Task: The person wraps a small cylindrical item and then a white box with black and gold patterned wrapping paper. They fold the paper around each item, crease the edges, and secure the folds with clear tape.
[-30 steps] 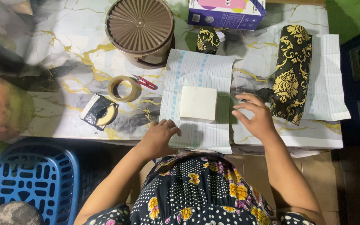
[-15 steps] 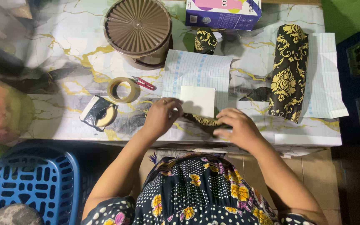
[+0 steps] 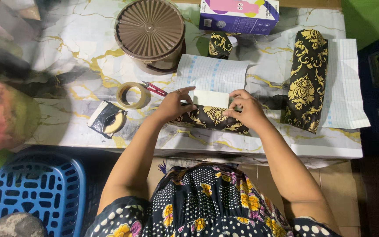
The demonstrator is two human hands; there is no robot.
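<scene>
left hand (image 3: 175, 105) | right hand (image 3: 245, 109) | both pressing wrapping paper (image 3: 211, 117) onto box (image 3: 211, 98)

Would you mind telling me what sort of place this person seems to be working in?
Probably a home gift-wrapping corner: a low marble-patterned table holds a black-and-gold patterned paper roll, a brown packing-tape ring and a brown ribbed-lid round container, with a blue plastic basket on the floor beside it.

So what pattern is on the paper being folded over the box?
Black with gold floral scrolls, seen in the head view.

Both forearms reach forward, left hand (image 3: 175, 105) and right hand (image 3: 245, 109) palm-down, fingers curled, set apart.
</scene>
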